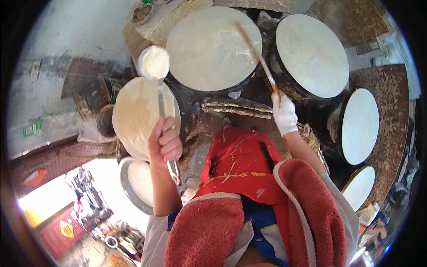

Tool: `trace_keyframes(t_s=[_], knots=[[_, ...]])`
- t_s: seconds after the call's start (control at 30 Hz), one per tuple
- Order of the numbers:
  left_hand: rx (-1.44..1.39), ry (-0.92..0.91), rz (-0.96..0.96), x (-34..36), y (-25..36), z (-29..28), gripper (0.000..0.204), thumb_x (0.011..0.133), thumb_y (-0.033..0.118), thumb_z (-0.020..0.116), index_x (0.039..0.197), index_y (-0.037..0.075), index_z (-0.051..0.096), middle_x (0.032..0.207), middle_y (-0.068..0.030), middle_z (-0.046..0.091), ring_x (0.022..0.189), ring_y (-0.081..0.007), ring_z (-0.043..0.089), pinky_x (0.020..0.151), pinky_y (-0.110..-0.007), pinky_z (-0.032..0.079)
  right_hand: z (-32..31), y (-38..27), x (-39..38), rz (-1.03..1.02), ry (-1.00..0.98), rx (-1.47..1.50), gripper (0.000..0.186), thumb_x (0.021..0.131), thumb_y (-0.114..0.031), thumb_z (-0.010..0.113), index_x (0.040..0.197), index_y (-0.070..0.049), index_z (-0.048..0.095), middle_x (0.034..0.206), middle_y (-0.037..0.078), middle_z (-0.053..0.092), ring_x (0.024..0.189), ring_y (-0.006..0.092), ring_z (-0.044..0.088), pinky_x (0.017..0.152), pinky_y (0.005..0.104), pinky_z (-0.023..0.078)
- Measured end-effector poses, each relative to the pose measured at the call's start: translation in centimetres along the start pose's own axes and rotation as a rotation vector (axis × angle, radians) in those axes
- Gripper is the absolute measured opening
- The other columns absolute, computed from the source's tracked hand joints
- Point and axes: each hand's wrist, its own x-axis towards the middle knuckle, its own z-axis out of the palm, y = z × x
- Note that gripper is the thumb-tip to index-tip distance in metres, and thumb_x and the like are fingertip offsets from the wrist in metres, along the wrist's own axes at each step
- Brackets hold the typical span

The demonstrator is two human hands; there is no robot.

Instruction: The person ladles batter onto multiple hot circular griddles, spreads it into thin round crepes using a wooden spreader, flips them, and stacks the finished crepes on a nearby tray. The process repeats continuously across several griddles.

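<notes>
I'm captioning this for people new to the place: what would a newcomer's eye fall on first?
Probably the large pale discs, arcing from the left over the top and down the right. Then the ladle of pale mix in the left hand, left of centre, and the stick in the gloved right hand, extended across the top-centre disc.

The white-filled ladle crosses the left disc's far edge, the slanting wooden stick the middle disc's right.
</notes>
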Motion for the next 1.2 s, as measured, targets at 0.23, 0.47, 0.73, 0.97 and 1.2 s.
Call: trace_keyframes(t_s=[0.23, 0.47, 0.73, 0.97, 1.2], knots=[[-0.276, -0.015, 0.370, -12.0, -6.9, -3.0, 0.029, 0.106, 0.030, 0.030, 0.083, 0.013, 0.028, 0.052, 0.0044, 0.028, 0.033, -0.0052, 0.024, 0.029, -0.022, 0.024, 3.9, -0.1, -7.0, -0.442, -0.217, -0.007, 0.035, 0.095, -0.035, 0.054, 0.101, -0.003, 0.066, 0.085, 0.022, 0.066, 0.081, 0.0396, 0.063, 0.073, 0.0471, 0.051], [0.050, -0.057, 0.782, -26.6, -12.2, -5.1, 0.029, 0.106, 0.032, 0.030, 0.084, 0.012, 0.029, 0.050, 0.0060, 0.023, 0.034, -0.0038, 0.020, 0.028, -0.021, 0.019, 7.1, -9.1, -8.2, -0.738, -0.423, 0.156, 0.037, 0.087, -0.027, 0.067, 0.112, -0.001, 0.060, 0.101, 0.023, 0.063, 0.086, 0.0423, 0.062, 0.076, 0.0464, 0.051], [-0.129, 0.245, 0.769, -35.8, -13.8, -11.0, 0.028, 0.106, 0.032, 0.031, 0.084, 0.014, 0.033, 0.050, 0.0071, 0.022, 0.034, -0.0033, 0.019, 0.030, -0.020, 0.018, 16.0, -21.2, -10.5, -1.300, -0.509, -0.331, 0.032, 0.089, -0.013, 0.051, 0.120, -0.012, 0.054, 0.117, 0.011, 0.053, 0.076, 0.0301, 0.067, 0.063, 0.0423, 0.055], [-0.374, 0.104, 0.725, -40.1, -10.0, -15.8, 0.029, 0.106, 0.032, 0.026, 0.086, 0.013, 0.032, 0.051, 0.0070, 0.021, 0.035, -0.0035, 0.019, 0.030, -0.021, 0.019, 15.6, -26.1, -8.9, -1.375, -0.576, -0.344, 0.014, 0.084, -0.018, 0.057, 0.093, -0.008, 0.062, 0.085, 0.012, 0.062, 0.077, 0.0336, 0.066, 0.064, 0.0427, 0.053], [-0.195, -0.080, 0.639, -41.9, -3.5, -12.6, 0.028, 0.106, 0.032, 0.028, 0.085, 0.013, 0.028, 0.050, 0.0073, 0.024, 0.034, -0.0022, 0.022, 0.029, -0.020, 0.021, 9.0, -33.4, -1.9, -0.514, -0.234, -0.010, 0.041, 0.087, -0.040, 0.061, 0.108, -0.006, 0.067, 0.085, 0.019, 0.069, 0.080, 0.0340, 0.067, 0.075, 0.0404, 0.052]])
